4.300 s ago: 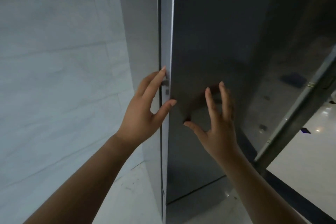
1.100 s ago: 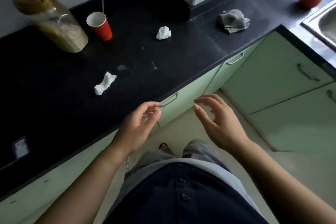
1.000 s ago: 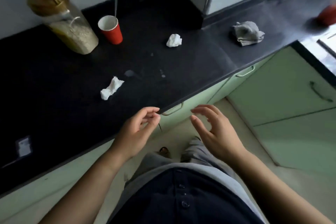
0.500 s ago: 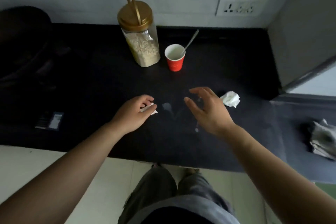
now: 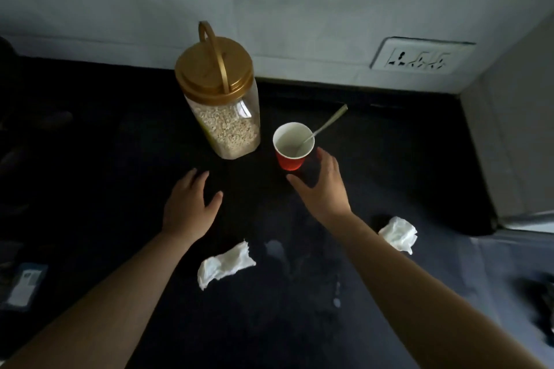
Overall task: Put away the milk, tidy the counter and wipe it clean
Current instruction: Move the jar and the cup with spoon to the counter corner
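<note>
Red cup (image 5: pixel 289 149) is standing on the counter (image 5: pixel 389 159); the right hand (image 5: pixel 322 187) is spreading open just beside it, the left hand (image 5: pixel 189 207) open farther left, both tissues (image 5: pixel 224 263) lying nearer.

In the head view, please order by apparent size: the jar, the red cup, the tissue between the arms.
1. Jar, clearly largest.
2. Red cup and tissue look alike; the tissue lies nearer the camera, so no ranking.

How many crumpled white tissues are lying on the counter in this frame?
2. One crumpled tissue lies near the front, between the two forearms. The other tissue lies to the right of the right forearm. The forearms may hide others.
</note>
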The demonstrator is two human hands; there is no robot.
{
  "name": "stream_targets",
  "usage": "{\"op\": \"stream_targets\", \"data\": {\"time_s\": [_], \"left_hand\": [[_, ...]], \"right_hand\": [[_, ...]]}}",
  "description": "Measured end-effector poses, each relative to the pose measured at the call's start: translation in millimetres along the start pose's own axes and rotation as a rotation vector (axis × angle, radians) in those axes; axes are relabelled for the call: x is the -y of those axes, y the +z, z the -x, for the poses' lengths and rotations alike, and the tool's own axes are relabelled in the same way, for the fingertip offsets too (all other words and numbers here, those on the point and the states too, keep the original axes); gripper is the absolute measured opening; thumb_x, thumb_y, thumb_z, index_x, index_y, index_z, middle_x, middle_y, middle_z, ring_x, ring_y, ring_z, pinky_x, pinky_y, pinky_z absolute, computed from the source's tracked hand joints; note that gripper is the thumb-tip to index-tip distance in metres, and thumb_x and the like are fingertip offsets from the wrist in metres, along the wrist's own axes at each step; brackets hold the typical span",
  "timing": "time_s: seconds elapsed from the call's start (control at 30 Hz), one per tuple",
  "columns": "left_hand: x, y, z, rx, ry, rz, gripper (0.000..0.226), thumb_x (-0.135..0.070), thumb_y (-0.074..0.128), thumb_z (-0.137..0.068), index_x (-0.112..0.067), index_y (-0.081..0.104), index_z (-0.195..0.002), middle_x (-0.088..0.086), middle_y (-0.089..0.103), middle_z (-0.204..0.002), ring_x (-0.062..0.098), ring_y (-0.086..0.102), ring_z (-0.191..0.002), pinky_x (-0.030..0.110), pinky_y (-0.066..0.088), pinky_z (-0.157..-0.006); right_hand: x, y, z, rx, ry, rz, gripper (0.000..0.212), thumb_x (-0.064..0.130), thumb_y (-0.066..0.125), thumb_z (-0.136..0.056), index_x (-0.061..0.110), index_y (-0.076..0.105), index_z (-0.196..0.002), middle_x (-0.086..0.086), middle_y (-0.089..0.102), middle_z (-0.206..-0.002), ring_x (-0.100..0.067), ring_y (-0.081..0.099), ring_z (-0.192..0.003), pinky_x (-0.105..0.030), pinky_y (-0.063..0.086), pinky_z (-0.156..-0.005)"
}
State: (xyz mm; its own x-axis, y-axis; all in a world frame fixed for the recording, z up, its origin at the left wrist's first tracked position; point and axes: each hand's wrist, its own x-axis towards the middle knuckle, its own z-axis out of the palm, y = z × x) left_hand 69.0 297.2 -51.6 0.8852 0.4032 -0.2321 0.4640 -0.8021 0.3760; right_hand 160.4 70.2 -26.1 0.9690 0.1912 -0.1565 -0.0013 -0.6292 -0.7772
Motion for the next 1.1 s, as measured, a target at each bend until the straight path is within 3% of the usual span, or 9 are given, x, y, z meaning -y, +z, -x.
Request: {"op": "stream_targets", "data": {"time_s": [0.17, 0.3, 0.37, 0.6, 0.77, 0.9, 1.1], "left_hand": [[17.1, 19.2, 3.0, -0.034, 0.115, -0.123, 0.063, -0.050, 0.033, -0.088, -0.019, 0.034, -0.143, 0.015, 0.025, -0.153, 0.034, 0.024, -0.140, 0.055, 0.024, -0.107], [19.4, 21.3, 2.0, -0.031, 0.093, -0.099, 0.063, -0.053, 0.029, -0.087, -0.023, 0.033, -0.143, 0.010, 0.025, -0.154, 0.030, 0.023, -0.141, 0.054, 0.022, -0.108], [20.8, 22.8, 2.5, -0.038, 0.093, -0.096, 0.062, -0.052, 0.031, -0.087, -0.023, 0.035, -0.142, 0.010, 0.026, -0.153, 0.030, 0.024, -0.140, 0.054, 0.024, -0.107], [24.3, 13.3, -2.4, 0.014, 0.121, -0.049, 0.062, -0.053, 0.035, -0.085, -0.023, 0.038, -0.140, 0.010, 0.030, -0.151, 0.029, 0.027, -0.138, 0.053, 0.028, -0.105], [24.8, -35.7, -24.3, 0.050, 0.134, 0.207, 0.063, -0.040, 0.061, -0.085, -0.022, 0.037, -0.140, 0.006, 0.039, -0.146, 0.023, 0.035, -0.135, 0.035, 0.034, -0.104], [6.7, -95.4, -42.7, -0.074, 0.143, 0.361, 0.072, -0.045, 0.065, -0.080, -0.027, 0.032, -0.141, 0.000, 0.036, -0.147, 0.016, 0.033, -0.134, 0.029, 0.032, -0.101], [-38.4, -170.5, -66.1, -0.256, 0.399, 0.540, 0.059, -0.042, 0.060, -0.084, -0.021, 0.040, -0.136, -0.002, 0.044, -0.139, 0.008, 0.043, -0.122, 0.027, 0.038, -0.094]], "right_hand": [[2.1, 22.2, -21.9, -0.095, 0.047, -0.168, 0.084, 0.029, 0.081, -0.068, 0.018, 0.034, -0.137, 0.001, 0.040, -0.137, -0.012, 0.044, -0.122, -0.032, 0.044, -0.100], [9.8, 35.9, -30.8, -0.142, 0.069, -0.204, 0.081, 0.022, 0.082, -0.067, 0.018, 0.036, -0.134, 0.004, 0.042, -0.130, 0.000, 0.039, -0.112, -0.006, 0.033, -0.086], [12.1, 42.2, -32.8, -0.173, 0.085, -0.232, 0.078, 0.021, 0.082, -0.067, 0.019, 0.038, -0.131, 0.005, 0.045, -0.128, -0.001, 0.042, -0.110, -0.002, 0.033, -0.080], [18.6, 39.4, -25.0, -0.240, 0.143, -0.259, 0.075, 0.027, 0.083, -0.065, 0.026, 0.040, -0.127, 0.008, 0.052, -0.123, -0.007, 0.051, -0.112, -0.024, 0.045, -0.092], [26.1, 28.0, -3.6, -0.221, 0.137, -0.291, 0.082, 0.029, 0.082, -0.067, 0.044, 0.028, -0.127, 0.015, 0.048, -0.124, -0.009, 0.050, -0.116, -0.035, 0.047, -0.097], [38.6, 19.8, 13.7, -0.207, 0.120, -0.300, 0.080, 0.030, 0.080, -0.068, 0.049, 0.023, -0.123, 0.013, 0.046, -0.126, -0.011, 0.050, -0.117, -0.039, 0.048, -0.097], [56.3, 4.3, 36.5, -0.258, 0.081, -0.296, 0.081, 0.029, 0.080, -0.068, 0.052, 0.024, -0.121, 0.012, 0.049, -0.124, -0.011, 0.053, -0.113, -0.036, 0.050, -0.093]]}}
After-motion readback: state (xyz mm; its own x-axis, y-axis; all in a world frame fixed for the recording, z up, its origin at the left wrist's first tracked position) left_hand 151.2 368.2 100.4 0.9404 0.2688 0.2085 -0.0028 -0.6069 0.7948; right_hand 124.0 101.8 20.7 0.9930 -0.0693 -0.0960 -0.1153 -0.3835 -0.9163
